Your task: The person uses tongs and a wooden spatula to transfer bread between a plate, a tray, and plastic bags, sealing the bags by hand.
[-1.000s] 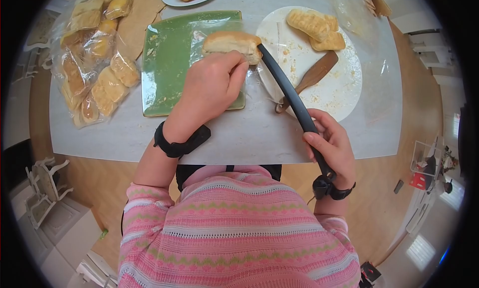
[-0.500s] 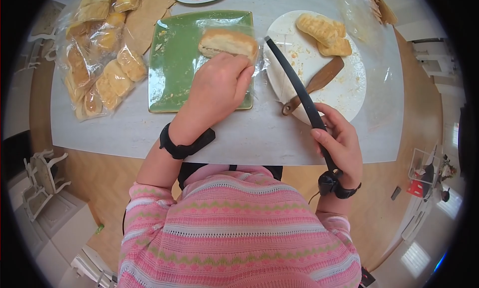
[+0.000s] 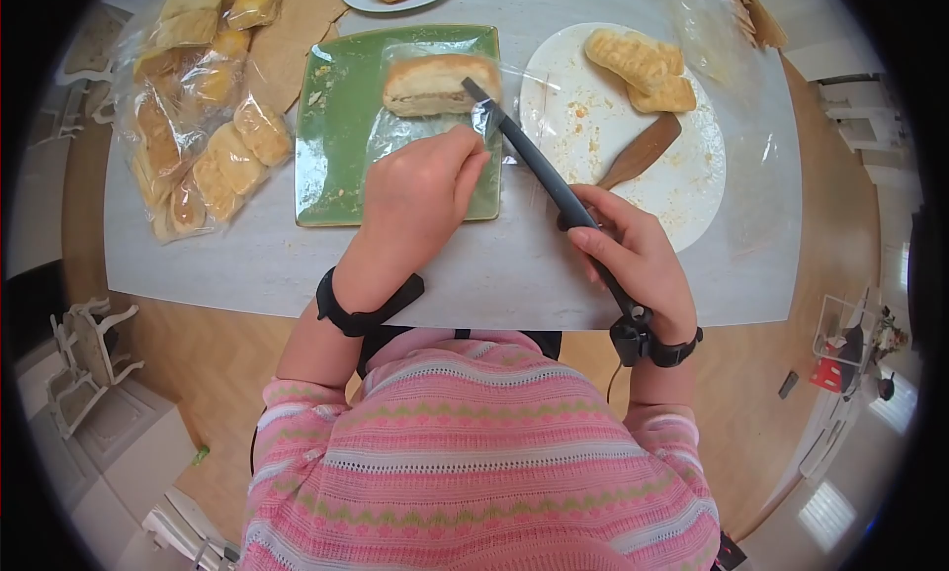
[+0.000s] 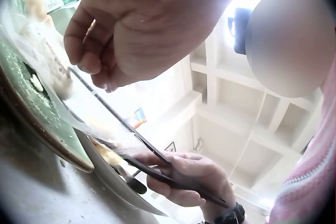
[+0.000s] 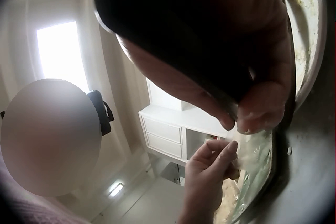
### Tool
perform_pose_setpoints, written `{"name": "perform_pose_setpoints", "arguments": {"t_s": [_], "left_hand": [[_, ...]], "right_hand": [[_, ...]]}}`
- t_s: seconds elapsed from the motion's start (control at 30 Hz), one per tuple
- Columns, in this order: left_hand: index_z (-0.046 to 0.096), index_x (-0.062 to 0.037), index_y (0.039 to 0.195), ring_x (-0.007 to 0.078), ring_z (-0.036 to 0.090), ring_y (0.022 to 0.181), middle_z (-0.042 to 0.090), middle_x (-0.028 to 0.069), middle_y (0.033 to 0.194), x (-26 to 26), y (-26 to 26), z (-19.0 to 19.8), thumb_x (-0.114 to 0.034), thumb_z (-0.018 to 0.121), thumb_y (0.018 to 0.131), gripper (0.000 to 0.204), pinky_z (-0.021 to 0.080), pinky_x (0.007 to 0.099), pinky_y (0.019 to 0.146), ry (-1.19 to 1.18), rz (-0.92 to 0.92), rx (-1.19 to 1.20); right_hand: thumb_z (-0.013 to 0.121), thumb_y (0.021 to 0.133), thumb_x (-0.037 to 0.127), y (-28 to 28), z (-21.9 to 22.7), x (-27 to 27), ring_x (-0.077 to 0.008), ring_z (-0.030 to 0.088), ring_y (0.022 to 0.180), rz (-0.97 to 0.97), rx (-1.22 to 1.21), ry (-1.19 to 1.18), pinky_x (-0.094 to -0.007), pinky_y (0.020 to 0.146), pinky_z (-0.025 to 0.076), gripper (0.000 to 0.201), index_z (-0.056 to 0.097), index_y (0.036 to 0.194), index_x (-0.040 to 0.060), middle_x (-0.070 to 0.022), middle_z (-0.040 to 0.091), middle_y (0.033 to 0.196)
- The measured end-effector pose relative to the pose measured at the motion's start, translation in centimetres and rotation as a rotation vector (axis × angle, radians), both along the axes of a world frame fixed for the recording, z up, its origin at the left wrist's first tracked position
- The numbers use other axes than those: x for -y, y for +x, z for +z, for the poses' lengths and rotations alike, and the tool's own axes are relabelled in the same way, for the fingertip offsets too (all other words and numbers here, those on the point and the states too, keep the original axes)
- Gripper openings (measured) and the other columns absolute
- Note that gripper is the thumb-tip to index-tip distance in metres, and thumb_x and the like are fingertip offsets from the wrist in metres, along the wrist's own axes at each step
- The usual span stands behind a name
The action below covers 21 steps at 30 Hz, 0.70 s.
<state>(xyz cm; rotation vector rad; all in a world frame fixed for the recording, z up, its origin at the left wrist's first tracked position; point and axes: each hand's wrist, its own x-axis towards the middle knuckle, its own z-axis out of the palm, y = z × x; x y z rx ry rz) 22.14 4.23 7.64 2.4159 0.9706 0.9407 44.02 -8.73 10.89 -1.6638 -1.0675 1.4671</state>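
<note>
A loaf-shaped piece of bread lies in a clear plastic bag on the square green plate. My left hand is just below the bread, with fingers curled and thumb and forefinger pinching the bag's edge. Long black tongs are held in my right hand, thumb on top and fingers beneath. Their upper tip reaches over the right part of the bread; the left wrist view shows both arms of the tongs, spread apart.
On the right, a round white plate with crumbs holds more bread pieces and a wooden spatula. A large clear bag of bread lies on the left beside brown paper. A small white plate stands at the back.
The bread has shifted left, deeper into the bag over the green plate. The tongs came off its right end, then moved left until their tip overlaps it. My left hand stays low beside it.
</note>
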Motion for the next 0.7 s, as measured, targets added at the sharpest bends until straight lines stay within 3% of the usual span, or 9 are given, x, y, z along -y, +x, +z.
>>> {"name": "perform_pose_setpoints", "arguments": {"t_s": [0.17, 0.37, 0.43, 0.57, 0.63, 0.7], "left_hand": [[0.065, -0.0079, 0.087, 0.0282, 0.066, 0.062, 0.065, 0.0103, 0.069, -0.5, 0.0, -0.3, -0.013, 0.072, 0.087, 0.009, 0.05, 0.0381, 0.054, 0.005, 0.04, 0.05], [0.067, -0.0069, 0.086, 0.0237, 0.067, 0.061, 0.067, 0.0085, 0.069, -0.4, 0.6, -0.6, -0.011, 0.074, 0.086, 0.008, 0.05, 0.0345, 0.054, -0.065, 0.08, 0.085], [0.068, -0.0062, 0.086, 0.024, 0.067, 0.062, 0.068, 0.0093, 0.07, -0.4, 0.8, -0.6, -0.01, 0.074, 0.086, 0.007, 0.05, 0.034, 0.054, -0.073, 0.085, 0.092], [0.069, -0.0056, 0.086, 0.0236, 0.068, 0.062, 0.069, 0.0098, 0.071, -0.3, 0.9, -0.9, -0.01, 0.074, 0.086, 0.007, 0.051, 0.0334, 0.055, -0.086, 0.076, 0.098], [0.069, -0.0014, 0.093, 0.0126, 0.067, 0.064, 0.07, 0.0076, 0.077, -0.2, 0.6, -1.0, -0.006, 0.073, 0.089, 0.007, 0.052, 0.025, 0.061, -0.108, 0.07, 0.062], [0.069, -0.0011, 0.093, 0.0126, 0.067, 0.064, 0.07, 0.0075, 0.077, -0.1, 0.5, -1.0, -0.006, 0.073, 0.089, 0.007, 0.052, 0.025, 0.061, -0.106, 0.073, 0.057]], "right_hand": [[0.067, 0.094, 0.014, 1.5, 0.1, 1.8, -0.0031, 0.05, 0.059, 0.009, -0.047, -0.004, -0.0218, 0.054, 0.039, 0.042, 0.058, 0.132, -0.0012, 0.0026, 0.057, 0.072], [0.064, 0.094, 0.009, 3.8, 0.9, 6.6, -0.0062, 0.055, 0.059, -0.261, -0.254, 0.049, -0.0202, 0.051, 0.041, 0.047, 0.052, 0.137, -0.0059, -0.003, 0.062, 0.08], [0.064, 0.094, 0.008, 3.9, 0.7, 7.3, -0.0082, 0.057, 0.058, -0.502, -0.266, 0.092, -0.0212, 0.049, 0.042, 0.049, 0.049, 0.139, -0.0077, -0.0061, 0.064, 0.081], [0.061, 0.098, 0.01, 3.8, -0.8, 6.2, -0.0087, 0.058, 0.058, -0.584, -0.294, 0.103, -0.0213, 0.048, 0.044, 0.045, 0.05, 0.138, -0.0064, -0.006, 0.065, 0.083], [0.061, 0.099, 0.011, 3.3, -1.9, 5.2, -0.0088, 0.059, 0.058, -0.601, -0.249, 0.12, -0.0215, 0.048, 0.045, 0.045, 0.05, 0.138, -0.0062, -0.006, 0.065, 0.083], [0.061, 0.099, 0.011, 2.6, -2.3, 4.1, -0.0088, 0.059, 0.059, -0.615, -0.205, 0.135, -0.0216, 0.048, 0.046, 0.044, 0.05, 0.138, -0.0059, -0.006, 0.065, 0.084]]}}
